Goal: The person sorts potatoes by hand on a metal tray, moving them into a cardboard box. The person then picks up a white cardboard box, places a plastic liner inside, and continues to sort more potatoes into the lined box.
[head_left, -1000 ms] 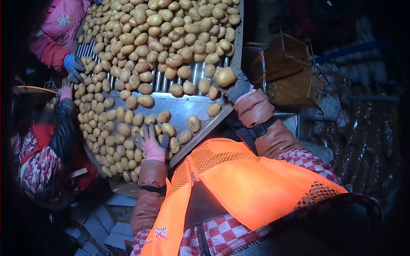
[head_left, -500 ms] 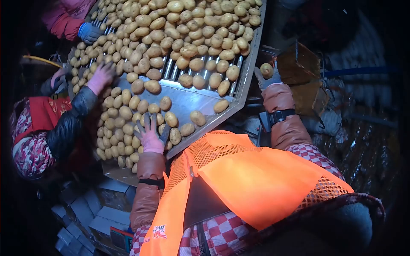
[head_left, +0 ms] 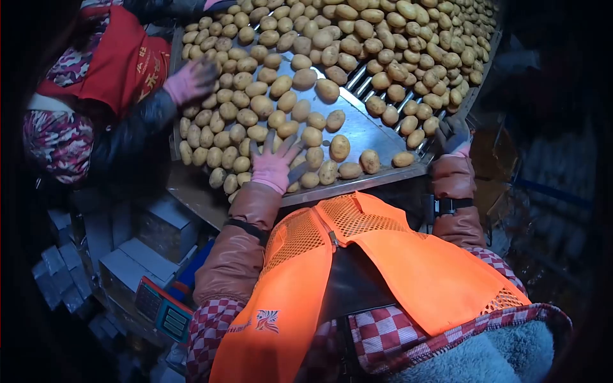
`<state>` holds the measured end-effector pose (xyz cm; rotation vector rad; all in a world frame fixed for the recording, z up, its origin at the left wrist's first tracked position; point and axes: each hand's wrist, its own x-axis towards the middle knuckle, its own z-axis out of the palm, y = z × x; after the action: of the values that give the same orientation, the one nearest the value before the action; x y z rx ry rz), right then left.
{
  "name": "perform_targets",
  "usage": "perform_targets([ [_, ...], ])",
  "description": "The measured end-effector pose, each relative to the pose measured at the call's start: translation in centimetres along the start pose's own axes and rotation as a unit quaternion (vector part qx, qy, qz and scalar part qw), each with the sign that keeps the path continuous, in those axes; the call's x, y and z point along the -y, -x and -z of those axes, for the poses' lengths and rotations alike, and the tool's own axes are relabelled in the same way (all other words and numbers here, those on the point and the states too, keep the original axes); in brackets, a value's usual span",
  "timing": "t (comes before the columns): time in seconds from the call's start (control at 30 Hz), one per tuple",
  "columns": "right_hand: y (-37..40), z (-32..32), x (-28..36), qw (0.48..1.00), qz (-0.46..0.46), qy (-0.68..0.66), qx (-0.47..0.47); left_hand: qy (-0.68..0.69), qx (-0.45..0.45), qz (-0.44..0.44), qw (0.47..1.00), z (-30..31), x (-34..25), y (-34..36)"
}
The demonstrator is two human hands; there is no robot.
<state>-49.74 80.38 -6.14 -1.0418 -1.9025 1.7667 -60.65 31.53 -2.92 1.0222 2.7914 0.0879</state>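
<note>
Many potatoes (head_left: pixel 262 105) cover a metal sorting table (head_left: pixel 367 131) with rollers (head_left: pixel 361 83) along its middle. My left hand (head_left: pixel 274 167), in a pink glove with grey fingers, rests on potatoes near the table's front edge, fingers spread and pointing away from me. On the right, my right hand (head_left: pixel 454 135), in a similar glove, is at the table's right rim beside the rollers. Its fingers look apart, and no potato shows in it. A few single potatoes lie on the bare metal between my hands.
A co-worker in a red apron (head_left: pixel 134 60) stands at the left, with a pink-gloved hand (head_left: pixel 190 82) at the potatoes. White boxes (head_left: pixel 137 263) and a red-framed device with a display (head_left: pixel 163 309) are at the lower left. Brown cardboard (head_left: pixel 495 153) is at the right.
The view has shifted, so the table appears farther right. My right hand has moved from beside the table to its rim, and the potato it held no longer shows. My left hand stays spread on potatoes.
</note>
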Motion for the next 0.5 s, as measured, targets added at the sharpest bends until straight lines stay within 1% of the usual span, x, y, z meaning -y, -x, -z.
perform_targets([
  [0.03,-0.3,-0.9,-0.3,0.943,0.193,0.269,0.02,-0.001,-0.009,0.02,1.0,-0.5,0.6,0.9],
  [0.07,1.2,-5.9,1.1,0.997,-0.005,-0.074,-0.013,-0.005,-0.022,0.037,0.999,-1.1,1.4,1.5],
  [0.1,2.9,-8.4,2.2,0.998,-0.025,0.013,0.054,-0.015,-0.042,0.066,0.997,-2.0,2.2,2.1],
  [0.13,4.0,-9.3,1.4,0.985,0.011,0.132,0.108,-0.008,-0.04,0.094,0.995,-1.8,2.8,2.8],
  [0.17,5.1,-10.2,0.6,0.956,0.06,0.244,0.153,-0.003,-0.038,0.128,0.991,-1.4,3.3,3.7],
  [0.2,5.7,-11.2,-1.6,0.895,0.167,0.372,0.18,0.001,-0.037,0.163,0.986,-0.9,3.8,4.6],
  [0.23,8.4,-13.1,1.3,0.857,0.113,0.444,0.237,-0.005,-0.025,0.2,0.98,-0.5,4.1,5.5],
  [0.27,11.7,-16.1,4.5,0.807,0.057,0.512,0.289,0.007,-0.018,0.224,0.974,-0.3,4.4,6.1],
  [0.33,15.6,-21.2,4.7,0.774,0.029,0.531,0.344,0.035,-0.001,0.266,0.963,0.0,4.4,7.1],
  [0.4,17.1,-24.2,4.8,0.761,0.143,0.54,0.33,0.071,0.01,0.341,0.937,-0.1,4.5,7.4],
  [0.47,16.6,-27.9,5.3,0.758,0.144,0.553,0.316,0.13,0.028,0.403,0.905,0.2,5.2,7.5],
  [0.5,16.2,-29.3,6.2,0.749,0.117,0.541,0.364,0.115,0.029,0.418,0.901,0.7,4.9,7.4],
])
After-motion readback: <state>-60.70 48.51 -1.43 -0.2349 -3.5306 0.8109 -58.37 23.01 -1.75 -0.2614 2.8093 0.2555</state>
